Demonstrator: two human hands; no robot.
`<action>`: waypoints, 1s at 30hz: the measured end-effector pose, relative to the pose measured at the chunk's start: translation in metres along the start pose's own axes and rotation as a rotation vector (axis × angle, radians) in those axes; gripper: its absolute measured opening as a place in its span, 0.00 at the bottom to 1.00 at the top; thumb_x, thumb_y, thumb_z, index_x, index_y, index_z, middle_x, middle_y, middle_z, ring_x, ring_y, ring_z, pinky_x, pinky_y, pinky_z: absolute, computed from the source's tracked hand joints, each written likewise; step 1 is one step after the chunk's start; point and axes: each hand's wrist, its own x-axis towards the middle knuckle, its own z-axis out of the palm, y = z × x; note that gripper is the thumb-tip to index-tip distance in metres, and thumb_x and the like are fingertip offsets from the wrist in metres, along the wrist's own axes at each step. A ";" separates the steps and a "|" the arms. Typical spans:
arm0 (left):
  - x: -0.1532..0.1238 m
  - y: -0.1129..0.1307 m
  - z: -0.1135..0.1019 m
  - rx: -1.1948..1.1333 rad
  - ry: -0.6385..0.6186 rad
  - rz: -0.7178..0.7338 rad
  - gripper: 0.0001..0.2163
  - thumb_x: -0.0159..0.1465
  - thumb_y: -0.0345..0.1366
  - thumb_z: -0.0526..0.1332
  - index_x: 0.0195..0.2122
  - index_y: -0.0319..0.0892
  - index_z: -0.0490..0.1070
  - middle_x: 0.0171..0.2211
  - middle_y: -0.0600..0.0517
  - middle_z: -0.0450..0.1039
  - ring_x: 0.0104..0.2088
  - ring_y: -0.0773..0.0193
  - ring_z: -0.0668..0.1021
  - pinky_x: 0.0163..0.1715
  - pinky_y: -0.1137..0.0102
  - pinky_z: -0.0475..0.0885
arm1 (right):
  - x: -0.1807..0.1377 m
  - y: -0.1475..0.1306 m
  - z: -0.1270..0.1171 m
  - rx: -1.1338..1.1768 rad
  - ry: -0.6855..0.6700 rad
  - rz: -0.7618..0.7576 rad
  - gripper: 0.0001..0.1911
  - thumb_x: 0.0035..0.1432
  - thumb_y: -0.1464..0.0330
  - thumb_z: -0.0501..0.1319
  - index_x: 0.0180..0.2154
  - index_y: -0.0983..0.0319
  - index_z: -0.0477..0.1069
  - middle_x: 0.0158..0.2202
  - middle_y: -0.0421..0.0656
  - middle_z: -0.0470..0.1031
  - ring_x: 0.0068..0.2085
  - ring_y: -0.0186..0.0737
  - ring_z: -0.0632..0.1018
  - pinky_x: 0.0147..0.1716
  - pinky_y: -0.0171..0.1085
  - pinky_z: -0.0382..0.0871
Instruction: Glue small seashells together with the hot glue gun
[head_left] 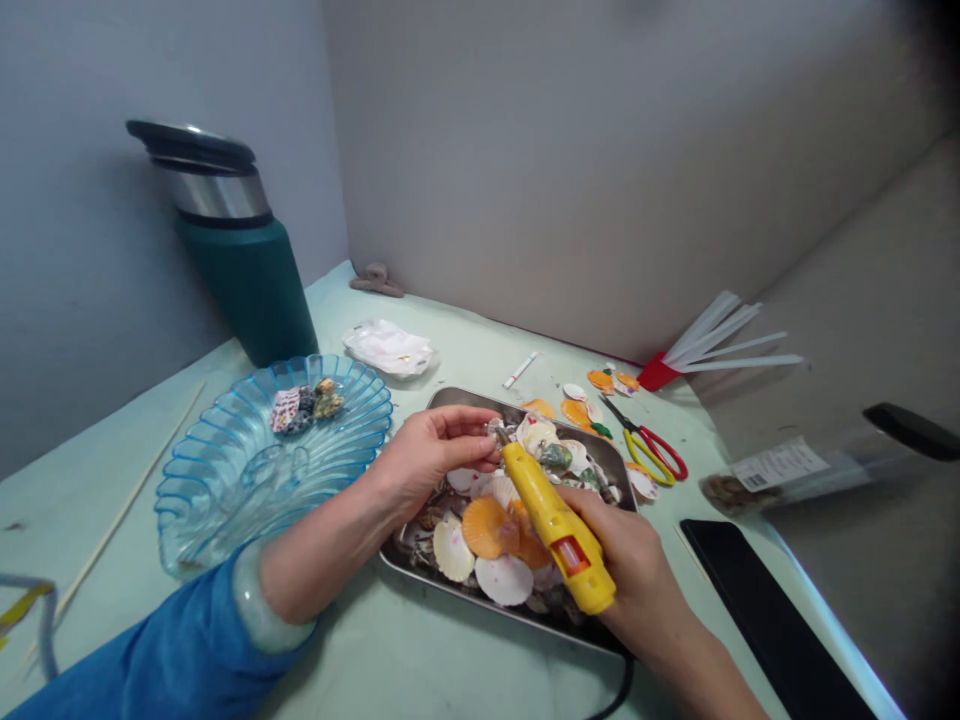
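Note:
My right hand (619,540) is wrapped round a yellow hot glue gun (551,515), whose nozzle points up and to the left. Its tip meets a small pale shell (495,427) pinched between the thumb and fingers of my left hand (442,445); the fingertips partly hide this piece. Both hands are above a metal tray (394,560) heaped with seashells. Orange scallop shells (487,527) and white ones (504,580) lie towards the tray's near side, with smaller shells behind the glue gun.
To the left stand a blue glass dish (217,450) holding several shells and a green bottle (247,280). Red-and-yellow pliers (652,450), a red cup of glue sticks (660,370) and a black phone (757,600) lie right. A cord runs off the near edge.

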 end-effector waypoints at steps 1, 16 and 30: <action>0.000 0.000 0.000 -0.004 0.007 0.005 0.14 0.49 0.28 0.70 0.38 0.35 0.75 0.30 0.49 0.78 0.27 0.69 0.78 0.32 0.72 0.74 | 0.000 0.000 0.000 -0.016 0.008 -0.008 0.11 0.60 0.69 0.56 0.46 0.61 0.64 0.35 0.44 0.80 0.30 0.36 0.80 0.28 0.31 0.71; 0.002 -0.005 -0.007 0.020 -0.001 0.037 0.14 0.51 0.32 0.70 0.39 0.36 0.75 0.32 0.49 0.77 0.28 0.68 0.78 0.35 0.70 0.74 | -0.007 0.005 0.002 -0.133 -0.003 -0.025 0.16 0.56 0.72 0.59 0.48 0.63 0.66 0.37 0.47 0.79 0.34 0.42 0.81 0.32 0.38 0.74; 0.001 -0.005 -0.006 0.027 -0.026 0.003 0.12 0.52 0.31 0.70 0.38 0.38 0.74 0.30 0.52 0.76 0.28 0.69 0.78 0.33 0.71 0.74 | -0.005 0.003 0.002 -0.097 -0.025 -0.017 0.21 0.51 0.77 0.58 0.48 0.61 0.65 0.37 0.46 0.80 0.34 0.42 0.81 0.32 0.37 0.74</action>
